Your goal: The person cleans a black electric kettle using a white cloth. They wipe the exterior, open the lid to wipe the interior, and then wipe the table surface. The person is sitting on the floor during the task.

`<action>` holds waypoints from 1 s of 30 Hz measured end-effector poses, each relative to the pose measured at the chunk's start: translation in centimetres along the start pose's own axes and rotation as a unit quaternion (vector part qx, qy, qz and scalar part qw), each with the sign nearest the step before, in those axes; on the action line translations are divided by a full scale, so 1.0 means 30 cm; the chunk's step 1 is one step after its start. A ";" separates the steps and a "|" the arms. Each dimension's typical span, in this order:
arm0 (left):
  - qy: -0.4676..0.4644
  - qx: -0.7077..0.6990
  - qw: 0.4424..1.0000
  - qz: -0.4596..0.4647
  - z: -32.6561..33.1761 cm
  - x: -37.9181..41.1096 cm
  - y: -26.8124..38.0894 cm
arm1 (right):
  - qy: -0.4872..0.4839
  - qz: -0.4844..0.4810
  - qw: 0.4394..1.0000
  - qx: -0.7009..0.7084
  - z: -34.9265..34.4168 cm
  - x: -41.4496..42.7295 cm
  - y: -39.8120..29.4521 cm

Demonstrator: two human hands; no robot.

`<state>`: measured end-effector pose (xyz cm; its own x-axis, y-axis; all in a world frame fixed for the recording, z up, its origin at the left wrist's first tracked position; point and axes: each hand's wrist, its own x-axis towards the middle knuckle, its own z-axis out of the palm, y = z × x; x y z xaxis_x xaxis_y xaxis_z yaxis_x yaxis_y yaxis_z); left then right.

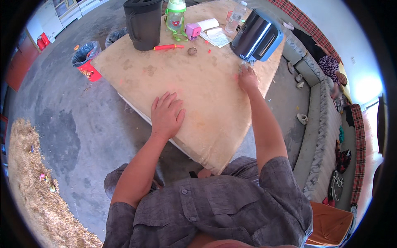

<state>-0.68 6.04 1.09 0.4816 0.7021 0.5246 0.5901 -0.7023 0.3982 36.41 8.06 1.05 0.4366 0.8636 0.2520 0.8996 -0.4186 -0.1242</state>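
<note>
My left hand lies palm down on the cream-covered table, its fingers slightly spread and nothing in them. Farther forward on the right, my right hand rests on the tabletop just below a dark electric kettle with a blue handle side. Something small and pale shows at the right fingertips; whether they hold it is unclear. A walnut-like round thing sits between a red marker pen and small red bits.
Along the table's far side stand a dark lidded pitcher, a green-strapped bottle, a pink-purple sharpener-like box, an open notebook and a clear plastic bottle. A red bin is left; a person lies on the sofa right.
</note>
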 end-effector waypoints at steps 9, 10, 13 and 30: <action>0.039 -0.020 0.999 -0.008 0.020 0.006 -0.012 | -0.001 -0.211 0.974 0.082 -0.020 -0.245 -0.324; 0.044 -0.017 0.999 -0.010 0.027 0.000 -0.021 | -0.001 -0.253 0.962 0.103 -0.053 -0.319 -0.351; 0.058 -0.027 0.998 -0.007 0.039 0.002 -0.027 | -0.009 -0.352 0.924 0.150 -0.126 -0.529 -0.357; 0.095 -0.042 0.995 -0.008 0.005 -0.011 -0.011 | -0.052 -0.397 0.898 0.183 -0.173 -0.535 -0.436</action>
<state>-0.93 6.03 0.67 0.3366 0.6833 0.6480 0.5362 -0.7047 0.4646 17.66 -1.78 3.63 -0.3618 0.8782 0.3129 0.8578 0.4450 -0.2571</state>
